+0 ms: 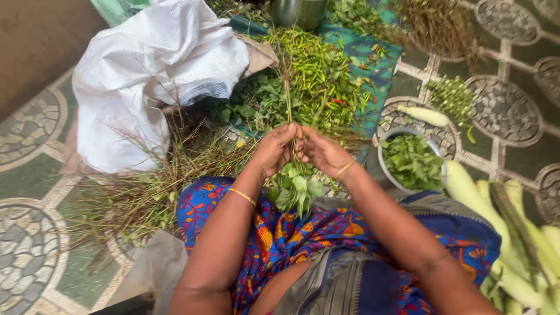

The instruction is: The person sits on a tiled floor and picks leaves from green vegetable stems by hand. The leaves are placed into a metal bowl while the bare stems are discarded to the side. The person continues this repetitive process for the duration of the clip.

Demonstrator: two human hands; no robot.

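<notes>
Seen from the head camera, looking down: a person sits on a patterned tile floor [35, 175], lap covered in bright blue cloth with red and orange flowers. Both forearms reach forward and meet in the middle of the picture.

The left hand [274, 149] and right hand [321, 150] are drawn close together, fingers curled around a bunch of leafy stems [294, 186]. The stalks stick up and away from the body while the leaves hang down toward the lap, probably so the leaves can be reached from below. The right hand's fingertips seem to pinch at the stems, though the exact grip is hard to make out.

Just to the right stands a round bowl [411, 160] holding loose green leaves, within easy reach of the right hand. Beyond the hands lies a heap of green chillies [318, 70] (a few red ones mixed in) on a teal cloth. To the left sits a white sack [146, 76], with bare stalks [146, 186] scattered below it. Pale green gourds [501, 227] lie at the far right.
</notes>
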